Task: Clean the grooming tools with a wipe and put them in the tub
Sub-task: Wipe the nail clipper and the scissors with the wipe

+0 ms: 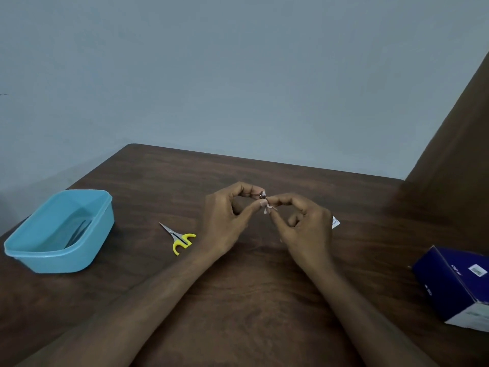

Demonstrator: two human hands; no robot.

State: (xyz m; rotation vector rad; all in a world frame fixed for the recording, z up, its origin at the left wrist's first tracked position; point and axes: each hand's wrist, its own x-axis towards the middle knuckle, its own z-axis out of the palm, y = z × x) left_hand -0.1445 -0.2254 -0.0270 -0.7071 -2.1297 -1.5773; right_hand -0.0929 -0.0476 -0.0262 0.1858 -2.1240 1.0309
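Two bare forearms rise from the bottom edge of the frame and converge toward its centre, above a dark brown wooden table [251, 300]. The left hand [227, 221] has its thumb and forefinger curled into a ring, their tips pinching a small metal grooming tool [262, 194]. So little of that tool shows between the fingertips that its long axis and heading cannot be told. The right hand [304, 223] mirrors it, with thumb and forefinger pinched on a small crumpled wipe [268, 207] that touches the tool; its other fingers are curled beneath.

Left of the left wrist a pair of yellow-handled scissors [177, 238] lies flat on the table, long axis diagonal, closed blades pointing to the upper left, handles to the lower right. Further left stands a light blue tub [60, 258], with slender dark tools [78, 233] lying inside. A small white scrap [335, 222] shows just beyond the right hand. A dark blue box [449, 287] sits at the right edge.
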